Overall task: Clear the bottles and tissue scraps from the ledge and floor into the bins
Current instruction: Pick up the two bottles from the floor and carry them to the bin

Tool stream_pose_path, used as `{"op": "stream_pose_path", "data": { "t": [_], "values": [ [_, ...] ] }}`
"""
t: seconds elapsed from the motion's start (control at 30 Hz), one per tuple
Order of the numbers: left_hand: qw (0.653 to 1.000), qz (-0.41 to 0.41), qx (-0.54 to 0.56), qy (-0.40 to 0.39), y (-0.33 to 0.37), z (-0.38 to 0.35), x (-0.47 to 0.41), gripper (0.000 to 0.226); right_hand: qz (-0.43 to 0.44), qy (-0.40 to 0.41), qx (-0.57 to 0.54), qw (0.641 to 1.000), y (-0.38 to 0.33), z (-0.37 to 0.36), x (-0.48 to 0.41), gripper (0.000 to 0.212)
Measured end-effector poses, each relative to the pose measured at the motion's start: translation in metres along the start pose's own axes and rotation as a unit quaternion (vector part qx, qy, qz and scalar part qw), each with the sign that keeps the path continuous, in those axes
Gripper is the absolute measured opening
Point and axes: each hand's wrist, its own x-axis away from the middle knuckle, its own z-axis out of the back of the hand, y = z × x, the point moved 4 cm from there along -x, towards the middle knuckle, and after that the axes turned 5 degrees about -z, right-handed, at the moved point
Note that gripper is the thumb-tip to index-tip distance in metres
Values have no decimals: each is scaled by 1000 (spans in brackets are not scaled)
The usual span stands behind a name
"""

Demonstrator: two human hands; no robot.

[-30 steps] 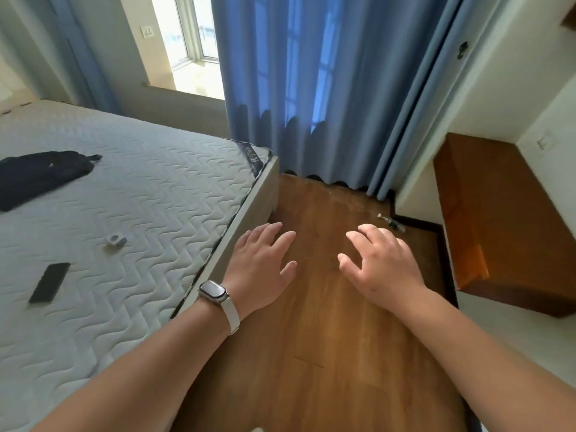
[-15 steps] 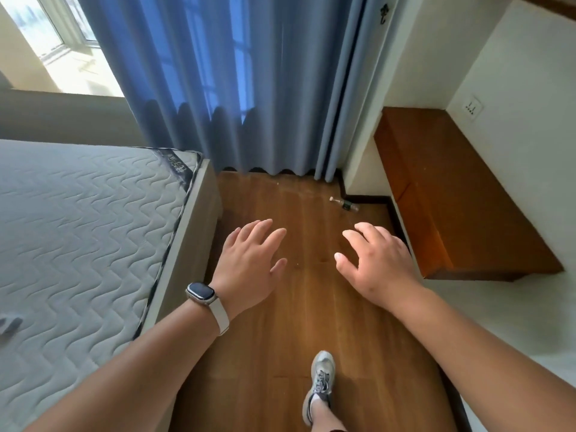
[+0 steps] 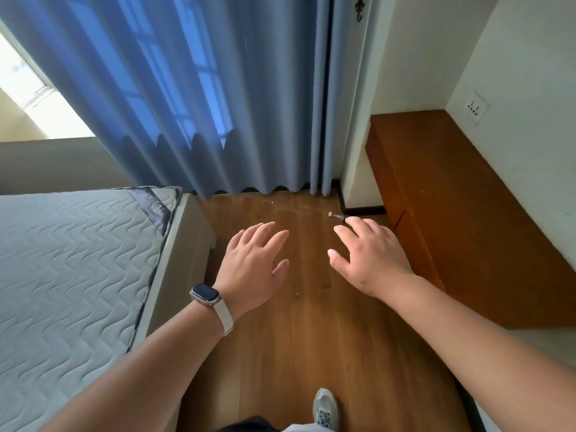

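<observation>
As seen in the head view, left hand [image 3: 252,260]: palm down over the floor, fingers straight and fanned, thumb out toward 3 o'clock; nothing held; probably out for balance mid-stride.
Right hand [image 3: 371,260]: palm down, fingers loosely spread, tips toward 12 o'clock; nothing held; judged to be leading the reach for the bottle, not yet on it.
Bottle [image 3: 338,216]: small, dark-bodied, pale cap toward 9 o'clock; lying on its side on the floor at 1 o'clock, just beside the skirting corner; far end hidden behind the right fingertips; likely rolled to rest by the wall; label too small to read.
Floor [image 3: 296,338]: brown wood-look planks; a few pale specks toward 12 o'clock, too small to call tissue.
Ledge [image 3: 452,213]: orange-brown wooden unit along the wall at 2 o'clock.
Bins: not in view.
Curtain [image 3: 187,104]: blue, floor-length, 11 to 12 o'clock, drawn across the window.
Mattress [image 3: 62,260]: grey, quilted, at 9 o'clock; dark corner tag [image 3: 152,207] with pale characters, unreadable.
Watch [image 3: 205,293]: on the left wrist, dark blank face, pale strap; no brand visible.
Socket [image 3: 476,106]: white wall plate above the ledge; no lettering legible.
Shoe [image 3: 325,406]: grey trainer at 6 o'clock, toe toward 12 o'clock, in line with the bottle.
</observation>
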Motion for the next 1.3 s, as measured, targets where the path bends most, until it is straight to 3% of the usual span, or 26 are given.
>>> {"op": "stream_pose_path", "data": {
  "t": [0.37,0.9,1.3],
  "values": [
    [998,-63,-7,-17,-50,-23,-113,52,-40,-20,4,999,19,-7,-103,60],
    [972,-228,39,-32,-217,-51,-313,48,-205,-17,23,978,-37,6,-289,60],
    [936,-342,38,-80,-186,-105,-402,53,-322,-66,-4,944,9,-34,-310,61]
  ]
}}
